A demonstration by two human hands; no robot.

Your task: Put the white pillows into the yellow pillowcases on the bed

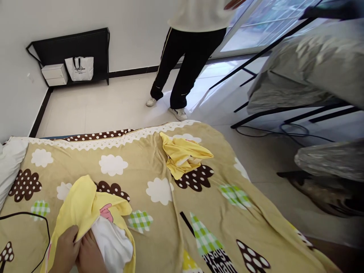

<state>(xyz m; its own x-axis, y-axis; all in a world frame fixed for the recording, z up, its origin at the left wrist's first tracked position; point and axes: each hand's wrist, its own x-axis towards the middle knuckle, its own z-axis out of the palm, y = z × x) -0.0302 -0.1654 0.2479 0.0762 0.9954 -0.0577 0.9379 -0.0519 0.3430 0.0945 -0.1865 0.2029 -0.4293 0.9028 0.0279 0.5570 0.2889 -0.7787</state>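
Observation:
A yellow garment (79, 201) with a pink printed figure lies rumpled on the near left of the bed, its white inside partly turned out. My left hand (65, 248) pinches the garment's edge between thumb and fingers. Close against it, my right hand (90, 252) has its fingers closed at the same edge, beside the white cloth; its fingertips are partly hidden in the folds. Farther off on the bed lies a second crumpled yellow garment (184, 153), touched by neither hand.
A patterned tan blanket (136, 159) covers the bed, with a white pillow (11, 163) at left. A black cord (47, 227) lies near my left hand. Beyond stand a person (187, 49), a black rack (71, 45) with a white bag (81, 69), and plastic-covered items (301, 72) at right.

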